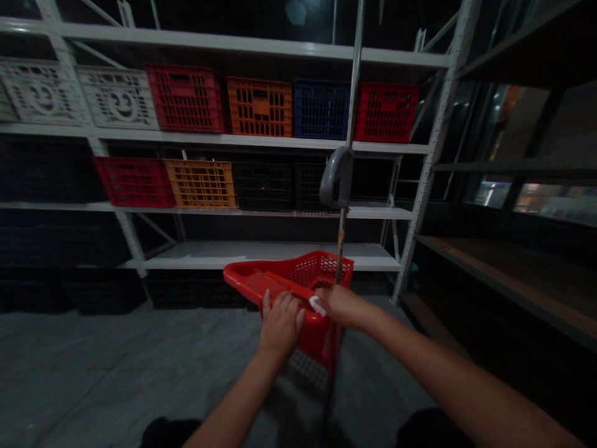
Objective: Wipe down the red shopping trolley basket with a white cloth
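A red plastic cart with a perforated basket (242,274) stands in front of me on the floor. My left hand (280,323) lies on its near edge, fingers spread and pointing forward over the red surface. My right hand (344,305) is closed around a small crumpled white cloth or tissue (318,305) and presses it at the cart's near right corner. Beside the right hand rises a thin metal pole (355,81) with a grey loop-shaped handle (329,177) on it. The fingertips of my right hand are partly hidden.
Behind the cart is a white metal shelf rack (261,140) with red, orange, blue, white and black crates, including an orange crate (260,107). Dark wooden shelving (508,280) stands on the right. Grey floor (93,367) extends at the left.
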{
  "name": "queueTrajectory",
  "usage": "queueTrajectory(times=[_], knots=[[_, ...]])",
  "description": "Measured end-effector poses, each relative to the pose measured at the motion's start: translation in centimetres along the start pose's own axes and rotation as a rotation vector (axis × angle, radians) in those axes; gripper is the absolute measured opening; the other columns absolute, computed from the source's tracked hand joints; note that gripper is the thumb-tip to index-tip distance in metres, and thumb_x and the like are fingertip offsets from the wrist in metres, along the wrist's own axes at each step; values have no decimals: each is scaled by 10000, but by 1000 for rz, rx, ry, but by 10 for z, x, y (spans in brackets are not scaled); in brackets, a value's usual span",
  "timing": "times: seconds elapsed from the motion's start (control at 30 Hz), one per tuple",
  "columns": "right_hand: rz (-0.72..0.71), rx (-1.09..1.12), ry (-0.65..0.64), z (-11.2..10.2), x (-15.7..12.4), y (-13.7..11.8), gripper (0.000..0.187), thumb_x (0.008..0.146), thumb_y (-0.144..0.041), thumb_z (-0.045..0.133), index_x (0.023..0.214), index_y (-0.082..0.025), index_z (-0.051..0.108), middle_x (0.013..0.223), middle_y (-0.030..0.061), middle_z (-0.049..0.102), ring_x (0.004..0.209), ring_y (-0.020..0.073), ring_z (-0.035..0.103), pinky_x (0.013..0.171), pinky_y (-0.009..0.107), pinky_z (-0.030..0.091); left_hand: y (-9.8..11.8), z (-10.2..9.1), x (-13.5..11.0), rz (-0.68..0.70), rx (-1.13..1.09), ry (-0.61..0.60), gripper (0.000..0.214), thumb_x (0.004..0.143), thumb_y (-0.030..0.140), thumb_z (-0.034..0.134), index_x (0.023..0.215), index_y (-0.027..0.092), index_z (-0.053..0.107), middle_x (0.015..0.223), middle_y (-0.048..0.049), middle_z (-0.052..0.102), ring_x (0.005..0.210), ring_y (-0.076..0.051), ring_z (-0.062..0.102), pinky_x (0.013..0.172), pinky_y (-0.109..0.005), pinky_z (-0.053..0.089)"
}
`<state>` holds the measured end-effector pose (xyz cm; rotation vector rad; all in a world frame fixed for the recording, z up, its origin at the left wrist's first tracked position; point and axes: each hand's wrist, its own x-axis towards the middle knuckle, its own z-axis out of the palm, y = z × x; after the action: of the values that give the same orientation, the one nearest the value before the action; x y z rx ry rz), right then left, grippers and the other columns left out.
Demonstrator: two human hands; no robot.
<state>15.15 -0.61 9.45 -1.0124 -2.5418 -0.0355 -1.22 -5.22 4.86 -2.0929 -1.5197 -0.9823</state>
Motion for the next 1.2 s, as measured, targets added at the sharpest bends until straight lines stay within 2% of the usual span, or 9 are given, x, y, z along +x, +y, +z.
queueTrajectory(times=[0.17,0.27,0.47,0.6,0.7,0.8,0.93,1.0,1.2], knots=[[114,-133,30,5,-4,3,149,789,-143,471,869,-140,597,708,108,664,636,195,625,560,244,404,-2,0,0,11,-34,-1,231,833,261,361,889,192,574,1004,-78,620,1074,-220,489,1054,-527,125],[161,-93,33,6,-4,-10,171,819,-198,447,830,-138,607,682,106,661,607,199,622,528,245,398,-5,2,1,19,-45,17,242,832,259,352,897,189,575,1002,-77,618,1068,-217,489,1052,-522,131],[275,422,439,32,-37,-38,261,838,-173,378,937,-189,618,780,32,665,697,149,617,631,225,457,-25,2,-2,83,-104,8,260,840,257,321,899,197,567,1003,-56,616,1088,-199,465,1054,-495,125],[144,578,602,65,-70,-25,316,746,-93,439,932,-229,655,1029,38,624,951,169,579,842,298,453,-39,-5,-4,104,-121,-35,261,838,236,305,893,205,558,1000,-45,611,1112,-187,444,1056,-482,124],[284,566,716,76,-81,-9,329,712,-71,444,900,-217,670,972,56,615,918,176,577,829,322,464,-45,-11,-3,106,-139,-75,275,839,231,286,886,203,555,989,-41,609,1122,-179,436,1061,-476,115],[317,545,812,74,-79,-15,299,744,-131,480,988,-199,638,1022,83,576,959,200,546,848,348,450,-48,-16,-2,112,-155,-97,287,838,231,273,888,202,554,998,-39,606,1131,-170,428,1068,-468,107],[91,564,754,79,-64,-42,325,785,-125,446,1044,-227,614,1076,81,529,1005,194,513,861,332,435,-55,-21,1,106,-168,-143,305,835,237,261,890,211,560,1025,-29,603,1141,-162,422,1075,-457,103],[74,567,769,89,-56,-41,353,765,-77,417,1002,-231,628,1014,69,539,956,176,527,826,312,445,-60,-23,4,99,-166,-182,313,833,237,258,892,213,564,1042,-23,600,1146,-156,421,1077,-452,108],[416,589,883,107,-45,-4,209,666,-79,461,789,-185,593,816,43,561,793,177,535,740,310,444,-69,-32,11,53,-79,-178,318,804,200,288,880,216,596,1068,-21,605,1171,-180,406,1059,-471,150]])
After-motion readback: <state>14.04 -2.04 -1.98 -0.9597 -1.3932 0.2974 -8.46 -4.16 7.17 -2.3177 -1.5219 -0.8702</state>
